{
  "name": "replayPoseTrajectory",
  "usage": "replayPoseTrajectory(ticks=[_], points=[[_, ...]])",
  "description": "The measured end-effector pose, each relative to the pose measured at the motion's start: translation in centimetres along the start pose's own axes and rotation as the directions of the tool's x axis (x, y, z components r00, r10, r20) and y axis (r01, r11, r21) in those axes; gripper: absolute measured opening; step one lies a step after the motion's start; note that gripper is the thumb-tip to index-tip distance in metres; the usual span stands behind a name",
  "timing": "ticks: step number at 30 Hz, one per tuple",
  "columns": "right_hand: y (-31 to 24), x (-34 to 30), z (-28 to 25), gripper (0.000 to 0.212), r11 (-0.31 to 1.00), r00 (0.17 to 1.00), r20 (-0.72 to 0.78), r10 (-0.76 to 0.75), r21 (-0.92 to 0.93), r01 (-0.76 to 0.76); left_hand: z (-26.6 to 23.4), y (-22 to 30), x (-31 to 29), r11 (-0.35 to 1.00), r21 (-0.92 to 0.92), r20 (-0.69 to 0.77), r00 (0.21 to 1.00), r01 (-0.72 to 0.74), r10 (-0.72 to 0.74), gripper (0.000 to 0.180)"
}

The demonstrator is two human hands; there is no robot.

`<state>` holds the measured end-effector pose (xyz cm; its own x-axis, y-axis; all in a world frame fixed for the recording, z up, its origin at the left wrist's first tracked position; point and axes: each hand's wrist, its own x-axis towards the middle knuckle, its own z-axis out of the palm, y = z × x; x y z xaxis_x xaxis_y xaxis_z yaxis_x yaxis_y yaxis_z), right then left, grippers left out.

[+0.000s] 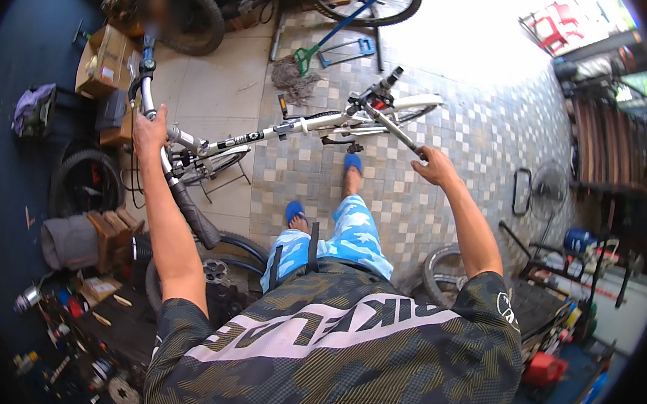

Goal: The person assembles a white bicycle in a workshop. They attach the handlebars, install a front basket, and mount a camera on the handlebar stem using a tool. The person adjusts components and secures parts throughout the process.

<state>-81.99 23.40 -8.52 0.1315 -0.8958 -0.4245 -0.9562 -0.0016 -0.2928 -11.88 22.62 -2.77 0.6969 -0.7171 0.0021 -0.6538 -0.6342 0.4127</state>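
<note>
A white folding bicycle (268, 132) stands across the tiled floor in front of me, its front end to my left and its rear wheel to the right. My left hand (150, 134) is closed round the white handlebar (147, 97) near its stem. A black grip (195, 213) forms the handlebar's near end. My right hand (435, 167) has its fingers curled on the near end of a grey bar (395, 127). That bar slants out from the bicycle's seat area; I cannot tell exactly which part it is.
A green-headed broom (304, 60) and a blue hacksaw (348, 53) lie beyond the bicycle. Cardboard boxes (107, 60) stand at the left. Wheels and scattered tools flank me, with a wheel (443, 272) near my right side. A standing fan (549, 189) is farther right.
</note>
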Motion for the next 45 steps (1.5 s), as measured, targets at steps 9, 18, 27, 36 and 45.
replayPoseTrajectory(ticks=[9, 18, 27, 36, 45], points=[[8.5, 14.1, 3.3, 0.053, 0.892, 0.892, 0.391, -0.226, 0.451, 0.029, -4.2, 3.5, -0.7, 0.982, 0.190, 0.165, 0.985, 0.015, -0.047, 0.044], [11.3, 17.4, 7.1, 0.030, 0.498, 0.235, 0.858, -0.456, 0.465, -0.732, -4.2, -0.7, 2.3, 0.945, -0.319, 0.230, 0.962, -0.068, 0.147, 0.057], [10.2, 17.9, 7.0, 0.028, 0.537, 0.219, 0.946, -0.237, 0.316, -0.782, -5.1, -1.1, 0.5, 0.935, -0.346, 0.181, 0.983, 0.077, -0.014, 0.051], [9.1, 14.0, 9.3, 0.020, 0.420, 0.423, 0.890, -0.170, 0.454, -0.786, -6.4, -3.0, -1.9, 0.983, -0.167, 0.036, 0.996, 0.082, -0.077, 0.048], [-13.4, 10.6, 16.2, 0.029, -0.593, 0.665, 0.453, -0.594, 0.312, -0.742, -3.4, 2.7, -2.0, 0.991, -0.136, -0.003, 1.000, -0.007, 0.006, 0.052]])
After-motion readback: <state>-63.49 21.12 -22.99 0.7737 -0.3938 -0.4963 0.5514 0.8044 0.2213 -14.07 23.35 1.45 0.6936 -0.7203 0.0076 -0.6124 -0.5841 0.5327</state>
